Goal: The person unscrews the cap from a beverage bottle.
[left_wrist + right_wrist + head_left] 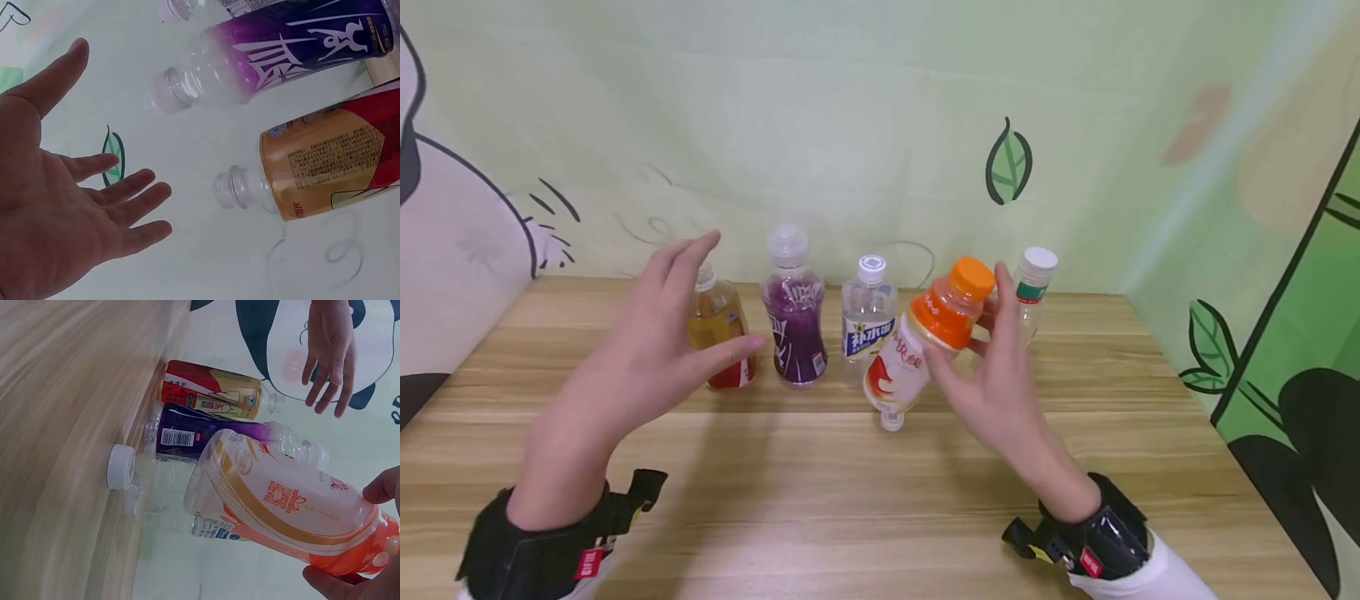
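Insp. of tabletop: R hand (996, 383) has the orange-capped bottle (917, 342) betw. thumb and fingers, curled round its upper part below the cap; fingers parted only approx. as far as the bottle's girth allows. Bottle is tilted, cap up and twd R, base down-L; R wrist view puts the base off the table (820, 500), in front of the clear bottle (868, 317). Grip at the shoulder prob. chosen because it's narrower there and leaves the lower body free to swing. L hand (647, 350): thumb well apart from fingers, fingers lightly bent, nothing held; nearest item is the amber bottle (726, 312), overlapped in head view, but L wrist view shows a gap, so no contact. Purple bottle (796, 333) stands upright betw. amber and clear units; green-labelled bottle (1032, 287) is partly hidden behind R hand. Spacing in the row likely lets a hand get round each w/o knocking its neighbour. White cap (892, 419) shows low, just below the held bottle's base in head view; what it's attached to is mostly hidden, can't confirm.
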Demonstrator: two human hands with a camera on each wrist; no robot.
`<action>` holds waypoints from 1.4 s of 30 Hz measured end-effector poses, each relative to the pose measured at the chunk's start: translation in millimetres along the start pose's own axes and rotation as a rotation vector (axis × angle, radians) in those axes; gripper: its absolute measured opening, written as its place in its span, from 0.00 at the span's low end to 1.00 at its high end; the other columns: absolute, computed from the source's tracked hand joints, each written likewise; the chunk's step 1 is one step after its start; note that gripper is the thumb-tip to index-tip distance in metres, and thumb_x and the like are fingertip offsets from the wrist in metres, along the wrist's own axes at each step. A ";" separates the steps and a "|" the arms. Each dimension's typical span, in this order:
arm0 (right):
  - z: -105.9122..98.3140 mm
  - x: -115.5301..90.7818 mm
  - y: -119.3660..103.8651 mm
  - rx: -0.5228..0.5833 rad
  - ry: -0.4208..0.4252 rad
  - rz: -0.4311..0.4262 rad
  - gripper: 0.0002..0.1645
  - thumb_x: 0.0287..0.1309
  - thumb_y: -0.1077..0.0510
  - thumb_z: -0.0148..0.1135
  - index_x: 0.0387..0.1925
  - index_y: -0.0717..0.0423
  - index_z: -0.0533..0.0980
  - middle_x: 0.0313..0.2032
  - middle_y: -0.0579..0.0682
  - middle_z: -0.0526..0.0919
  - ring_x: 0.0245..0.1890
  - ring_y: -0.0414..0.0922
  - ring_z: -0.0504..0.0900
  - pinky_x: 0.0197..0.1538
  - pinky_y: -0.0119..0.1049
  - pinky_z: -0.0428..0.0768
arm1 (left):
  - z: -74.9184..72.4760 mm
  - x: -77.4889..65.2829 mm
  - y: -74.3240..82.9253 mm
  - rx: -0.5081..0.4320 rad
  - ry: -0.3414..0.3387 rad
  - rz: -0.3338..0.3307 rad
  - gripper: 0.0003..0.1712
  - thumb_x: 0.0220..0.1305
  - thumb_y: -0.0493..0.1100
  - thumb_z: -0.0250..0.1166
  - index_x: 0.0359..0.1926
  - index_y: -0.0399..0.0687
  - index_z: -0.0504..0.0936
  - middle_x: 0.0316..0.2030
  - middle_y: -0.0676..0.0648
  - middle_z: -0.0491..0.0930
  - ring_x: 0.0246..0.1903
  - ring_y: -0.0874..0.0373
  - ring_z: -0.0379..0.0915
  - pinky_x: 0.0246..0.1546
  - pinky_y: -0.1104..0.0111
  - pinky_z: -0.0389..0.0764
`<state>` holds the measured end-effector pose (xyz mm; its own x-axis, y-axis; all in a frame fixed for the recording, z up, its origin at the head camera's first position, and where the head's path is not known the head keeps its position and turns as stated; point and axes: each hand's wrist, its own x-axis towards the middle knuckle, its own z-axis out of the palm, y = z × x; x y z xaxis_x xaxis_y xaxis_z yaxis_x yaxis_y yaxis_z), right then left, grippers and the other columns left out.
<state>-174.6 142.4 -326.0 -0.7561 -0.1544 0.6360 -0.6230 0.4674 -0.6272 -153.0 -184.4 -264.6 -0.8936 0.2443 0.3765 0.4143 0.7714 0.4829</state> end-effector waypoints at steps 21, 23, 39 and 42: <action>11.5 -10.3 -32.5 0.148 -0.179 -0.069 0.57 0.48 0.73 0.73 0.70 0.60 0.45 0.61 0.54 0.66 0.53 0.53 0.76 0.46 0.37 0.79 | 32.4 -8.0 30.9 0.013 -0.126 0.330 0.43 0.58 0.52 0.73 0.69 0.44 0.64 0.59 0.46 0.69 0.55 0.54 0.72 0.54 0.62 0.73; 11.3 -11.2 -39.9 0.156 -0.195 -0.058 0.56 0.47 0.74 0.73 0.68 0.63 0.46 0.59 0.57 0.67 0.52 0.55 0.77 0.46 0.38 0.80 | 37.1 -8.6 31.3 0.021 -0.156 0.330 0.43 0.59 0.52 0.73 0.69 0.44 0.63 0.59 0.46 0.70 0.55 0.53 0.73 0.54 0.62 0.73; 26.4 -21.6 -14.1 0.181 -0.291 -0.056 0.63 0.47 0.64 0.77 0.72 0.49 0.43 0.62 0.49 0.66 0.55 0.51 0.78 0.44 0.32 0.80 | 61.8 -10.0 36.6 0.055 -0.403 0.180 0.53 0.56 0.57 0.73 0.72 0.40 0.56 0.62 0.45 0.67 0.57 0.54 0.71 0.55 0.62 0.72; 26.6 -22.0 -14.7 0.151 -0.312 -0.076 0.66 0.48 0.63 0.77 0.76 0.46 0.41 0.63 0.50 0.65 0.58 0.49 0.75 0.43 0.31 0.80 | 66.1 -10.2 35.4 0.058 -0.413 0.189 0.53 0.55 0.57 0.74 0.72 0.40 0.56 0.61 0.45 0.68 0.56 0.53 0.71 0.55 0.61 0.72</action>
<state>-154.1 115.8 -342.7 -0.7166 -0.4533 0.5302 -0.6850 0.3143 -0.6572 -140.6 -120.8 -303.6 -0.8021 0.5885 0.1017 0.5769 0.7195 0.3866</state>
